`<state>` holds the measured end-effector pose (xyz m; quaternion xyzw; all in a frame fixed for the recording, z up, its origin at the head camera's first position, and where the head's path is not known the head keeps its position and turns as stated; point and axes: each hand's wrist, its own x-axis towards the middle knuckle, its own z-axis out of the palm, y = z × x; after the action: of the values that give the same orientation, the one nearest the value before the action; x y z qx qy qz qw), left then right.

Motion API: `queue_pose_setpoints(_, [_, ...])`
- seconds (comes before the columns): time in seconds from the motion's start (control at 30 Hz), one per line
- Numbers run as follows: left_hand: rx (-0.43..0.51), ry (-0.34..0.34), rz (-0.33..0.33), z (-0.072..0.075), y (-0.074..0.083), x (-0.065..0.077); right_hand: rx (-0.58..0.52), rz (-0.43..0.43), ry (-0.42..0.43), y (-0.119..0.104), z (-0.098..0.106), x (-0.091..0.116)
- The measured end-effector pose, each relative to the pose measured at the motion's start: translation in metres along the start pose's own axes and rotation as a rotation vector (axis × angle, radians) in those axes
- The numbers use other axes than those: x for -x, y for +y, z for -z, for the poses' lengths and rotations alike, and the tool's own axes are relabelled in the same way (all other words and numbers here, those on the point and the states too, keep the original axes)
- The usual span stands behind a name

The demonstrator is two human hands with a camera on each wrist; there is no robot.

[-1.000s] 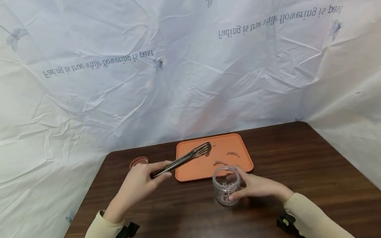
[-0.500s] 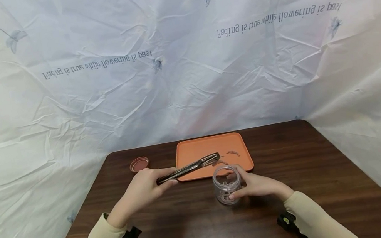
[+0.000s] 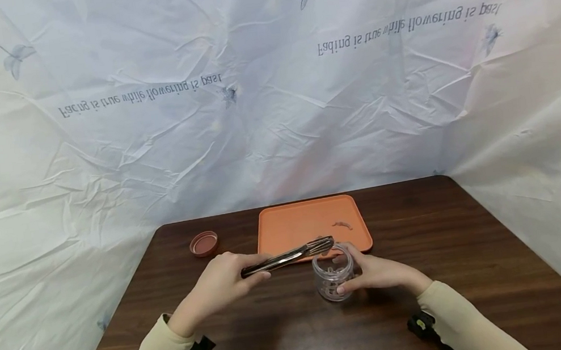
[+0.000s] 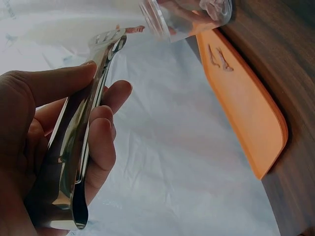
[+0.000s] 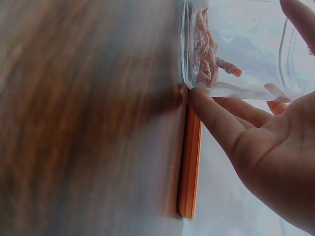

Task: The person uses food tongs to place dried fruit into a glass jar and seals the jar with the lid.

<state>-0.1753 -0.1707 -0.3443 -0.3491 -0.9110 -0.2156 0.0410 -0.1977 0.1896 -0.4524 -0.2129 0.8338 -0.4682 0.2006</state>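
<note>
My left hand [image 3: 222, 286] grips a pair of metal tongs [image 3: 286, 258], slanting right toward the jar. At the tongs' slotted tips sticks out a reddish-brown strip, like dried meat [image 4: 135, 29], close to the jar's mouth. My right hand [image 3: 385, 273] holds the clear open jar [image 3: 330, 290], thumb on the near side and fingers around the back. Several similar strips [image 5: 203, 51] lie at the jar's bottom in the right wrist view. Behind the jar, an orange tray [image 3: 290, 219] bears more strip [image 3: 342, 225] near its right side.
A round reddish lid [image 3: 204, 244] lies on the dark wooden table [image 3: 408, 213], left of the tray. White printed sheeting [image 3: 276, 130] hangs behind the table and along both sides.
My left hand has brought the tongs from above the tray rightward and nearer, to the jar's rim. The strip at the tray's front edge has left its place. My right hand and the jar stay put.
</note>
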Motion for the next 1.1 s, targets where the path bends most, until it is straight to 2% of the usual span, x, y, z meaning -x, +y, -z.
queue_pose_setpoints(0.3, [-0.019,-0.005,-0.008,-0.003,-0.002,0.001,0.017,-0.022,0.008,-0.001,0.000,0.000])
queue_pose_setpoints(0.53, [-0.016,-0.027,0.004,-0.003,0.001,0.001,0.023,0.039,-0.012,0.001,0.000,-0.001])
queue_pose_setpoints(0.67, [0.018,-0.035,0.033,-0.001,0.003,0.000,0.012,0.027,-0.016,0.000,0.000,0.000])
queue_pose_setpoints(0.83, [0.063,0.002,0.090,0.001,0.002,-0.001,0.019,-0.027,-0.008,0.000,0.000,0.001])
queue_pose_setpoints(1.1, [0.184,0.063,0.133,-0.007,-0.008,-0.013,-0.024,0.054,-0.032,0.002,-0.001,-0.001])
